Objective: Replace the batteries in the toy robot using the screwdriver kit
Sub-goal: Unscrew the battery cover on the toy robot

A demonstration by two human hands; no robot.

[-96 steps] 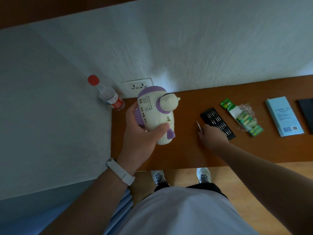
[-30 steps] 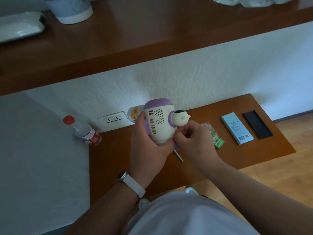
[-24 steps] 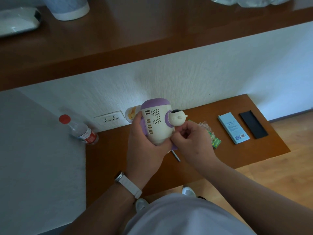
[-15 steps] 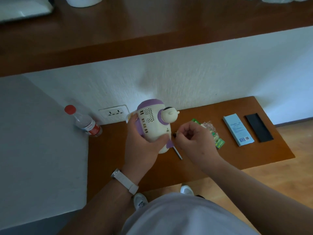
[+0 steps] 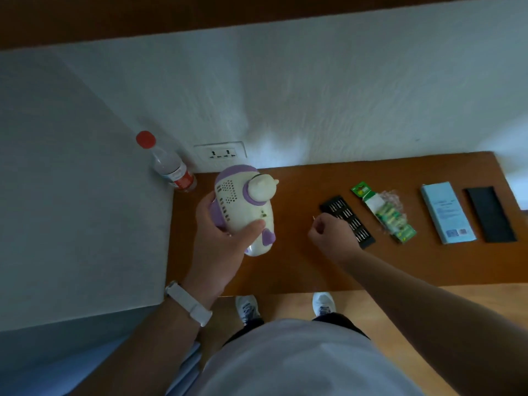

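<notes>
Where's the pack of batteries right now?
In the head view, the green battery pack lies on the desk, right of centre, between the black bit tray and the light blue box.

Home: wooden desk, wall socket

Nothing can be read. The bottle label, the green battery pack and the blue box carry print, but all of it is too blurred to make out.
</notes>
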